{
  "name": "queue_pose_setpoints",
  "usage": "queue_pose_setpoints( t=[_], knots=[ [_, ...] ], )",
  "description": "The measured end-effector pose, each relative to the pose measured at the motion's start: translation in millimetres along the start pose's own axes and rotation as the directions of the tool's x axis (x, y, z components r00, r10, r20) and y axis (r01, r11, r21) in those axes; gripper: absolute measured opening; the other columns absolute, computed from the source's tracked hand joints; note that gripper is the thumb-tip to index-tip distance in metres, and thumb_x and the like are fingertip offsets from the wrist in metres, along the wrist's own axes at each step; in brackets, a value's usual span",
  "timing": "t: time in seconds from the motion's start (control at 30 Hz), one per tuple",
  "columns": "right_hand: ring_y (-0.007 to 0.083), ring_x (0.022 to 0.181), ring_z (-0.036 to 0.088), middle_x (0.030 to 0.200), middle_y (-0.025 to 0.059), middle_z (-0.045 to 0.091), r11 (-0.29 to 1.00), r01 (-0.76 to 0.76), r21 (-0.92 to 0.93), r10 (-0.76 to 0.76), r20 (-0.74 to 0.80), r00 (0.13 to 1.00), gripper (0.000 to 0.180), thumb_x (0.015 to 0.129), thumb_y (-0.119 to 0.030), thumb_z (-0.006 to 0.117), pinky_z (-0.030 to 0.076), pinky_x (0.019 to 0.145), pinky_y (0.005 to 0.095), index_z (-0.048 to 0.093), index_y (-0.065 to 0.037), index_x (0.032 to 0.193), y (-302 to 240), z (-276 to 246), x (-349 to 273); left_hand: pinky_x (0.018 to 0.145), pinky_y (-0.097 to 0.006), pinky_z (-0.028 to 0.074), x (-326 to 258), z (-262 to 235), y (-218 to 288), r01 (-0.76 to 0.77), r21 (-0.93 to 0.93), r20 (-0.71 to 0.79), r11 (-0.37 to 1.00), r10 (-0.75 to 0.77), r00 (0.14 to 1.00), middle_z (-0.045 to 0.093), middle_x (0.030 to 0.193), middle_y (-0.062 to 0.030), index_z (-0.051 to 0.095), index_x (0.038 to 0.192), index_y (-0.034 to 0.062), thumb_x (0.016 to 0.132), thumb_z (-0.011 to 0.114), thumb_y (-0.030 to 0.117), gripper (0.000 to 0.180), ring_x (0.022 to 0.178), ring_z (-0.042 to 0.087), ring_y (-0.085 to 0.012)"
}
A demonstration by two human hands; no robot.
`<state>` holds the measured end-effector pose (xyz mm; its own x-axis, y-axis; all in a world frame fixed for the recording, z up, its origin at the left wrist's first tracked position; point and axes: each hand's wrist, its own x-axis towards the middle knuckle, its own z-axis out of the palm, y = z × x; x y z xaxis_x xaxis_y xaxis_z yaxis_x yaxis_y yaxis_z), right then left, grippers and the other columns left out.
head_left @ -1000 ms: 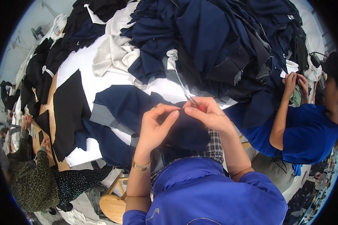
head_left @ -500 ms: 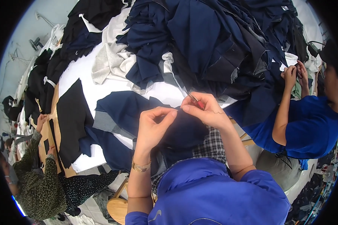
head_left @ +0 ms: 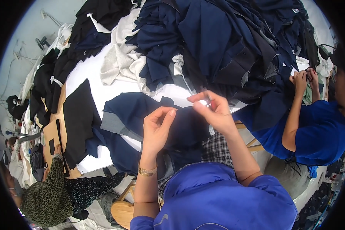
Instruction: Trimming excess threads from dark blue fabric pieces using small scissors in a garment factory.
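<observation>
My left hand (head_left: 157, 124) is raised over my lap, thumb and forefinger pinched at the upper edge of a navy cloth piece (head_left: 191, 124). The cloth hangs down in front of me, over the edge of the white table. Close by on the right, my right hand (head_left: 216, 113) is curled around small snips (head_left: 207, 103). They are smeared by motion, with a bright glint on them and the red handle barely visible. A small white tag (head_left: 211, 130) shows at the cloth's right edge. The hands are a short gap apart.
A big heap of navy cloth (head_left: 207, 34) covers the far table (head_left: 97, 73), beside light grey cloth (head_left: 120, 63) and a black piece (head_left: 78, 119). A co-worker in blue (head_left: 314, 130) works at the right; another in a patterned sleeve (head_left: 46, 199) is at the left.
My right hand has moved slightly right and away from my left hand, with the snips now blurred. The left co-worker's arm has lowered toward the brown board.
</observation>
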<state>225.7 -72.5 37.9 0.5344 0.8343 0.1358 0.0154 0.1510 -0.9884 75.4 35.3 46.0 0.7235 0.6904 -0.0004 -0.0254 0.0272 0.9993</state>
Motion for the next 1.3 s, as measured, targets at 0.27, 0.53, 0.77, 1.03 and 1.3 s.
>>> queue_pose_setpoints(
  t=[0.27,0.53,0.77,1.03,1.3],
  knots=[
    [0.0012,0.039,0.036,0.068,-0.0011,0.047,0.919,-0.015,0.394,0.030,-0.033,0.999,0.042,0.100,-0.030,0.030,0.027,0.035,0.0148,0.052,0.002,0.116,-5,20,-20,0.065,-0.017,0.040,-6,-1,-13,0.119,-0.192,-0.118,0.974,-0.143,0.983,0.060,0.080,0.0018,0.063,0.093,-0.0024,0.092,0.055,0.015,0.019,0.072,0.051,-0.0032],
    [0.0013,0.056,0.039,0.066,-0.0044,0.046,0.977,-0.200,0.075,0.190,0.125,0.974,0.036,0.092,-0.009,0.051,0.034,0.051,0.0172,0.048,-0.006,0.127,-13,34,-26,0.076,-0.020,0.042,-7,-6,-26,0.197,-0.591,-0.016,0.782,-0.255,0.967,0.063,0.093,-0.0035,0.062,0.100,-0.0022,0.093,0.053,0.013,0.019,0.084,0.055,-0.0074],
    [0.0024,0.058,0.040,0.065,-0.0042,0.045,0.982,-0.186,0.035,0.178,0.150,0.972,0.037,0.090,-0.008,0.052,0.034,0.053,0.0185,0.049,-0.008,0.127,-3,37,-24,0.083,-0.025,0.044,-11,-6,-11,0.250,-0.687,0.108,0.683,-0.244,0.964,0.064,0.099,-0.0087,0.061,0.105,-0.0035,0.092,0.052,0.013,0.022,0.090,0.058,-0.0130],
    [0.0031,0.058,0.040,0.065,-0.0040,0.045,0.991,-0.129,0.026,0.123,0.156,0.980,0.037,0.090,-0.008,0.052,0.034,0.054,0.0191,0.050,-0.007,0.126,-4,38,-21,0.082,-0.024,0.045,-13,-6,-13,0.232,-0.618,0.062,0.751,-0.248,0.967,0.065,0.097,-0.0093,0.062,0.105,-0.0040,0.086,0.059,0.004,0.021,0.090,0.059,-0.0127],
    [0.0032,0.059,0.038,0.065,-0.0048,0.043,0.987,-0.162,0.017,0.157,0.166,0.973,0.042,0.090,-0.007,0.052,0.033,0.054,0.0184,0.048,-0.009,0.131,-5,39,-20,0.078,-0.021,0.046,-13,-5,-14,0.149,-0.493,-0.048,0.857,-0.197,0.979,0.066,0.096,-0.0094,0.063,0.104,-0.0047,0.083,0.062,0.002,0.022,0.085,0.060,-0.0112]
  ],
)
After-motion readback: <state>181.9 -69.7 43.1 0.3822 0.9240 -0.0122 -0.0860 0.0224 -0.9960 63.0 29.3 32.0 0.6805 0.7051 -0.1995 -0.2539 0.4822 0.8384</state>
